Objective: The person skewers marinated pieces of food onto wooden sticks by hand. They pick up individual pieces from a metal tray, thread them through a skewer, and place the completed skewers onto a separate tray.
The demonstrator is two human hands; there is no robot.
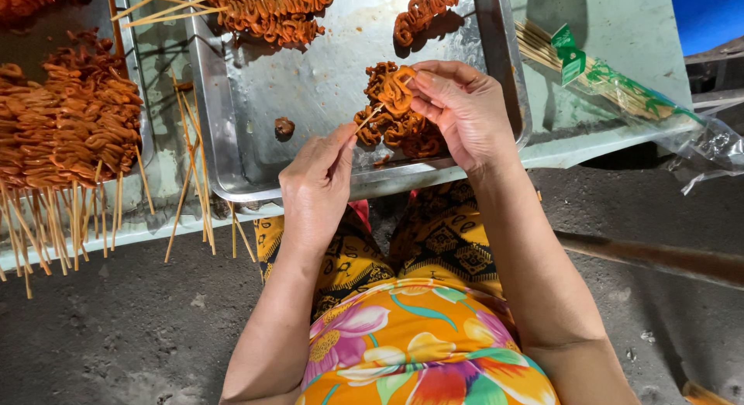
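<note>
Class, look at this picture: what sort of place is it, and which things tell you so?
Probably an outdoor street-food preparation spot: a metal tray of orange marinated meat, finished skewers piled beside it, and a bag of bamboo sticks.

Thin bamboo skewer (370, 117) angled up-right, tip entering folded orange marinated strip (395, 87), above steel tray (310, 87).

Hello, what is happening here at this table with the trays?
A seated person threads orange marinated meat onto a bamboo skewer. The left hand pinches the skewer, and the right hand holds a folded meat piece over the metal tray. Finished skewers lie piled on a tray at the left.
</note>
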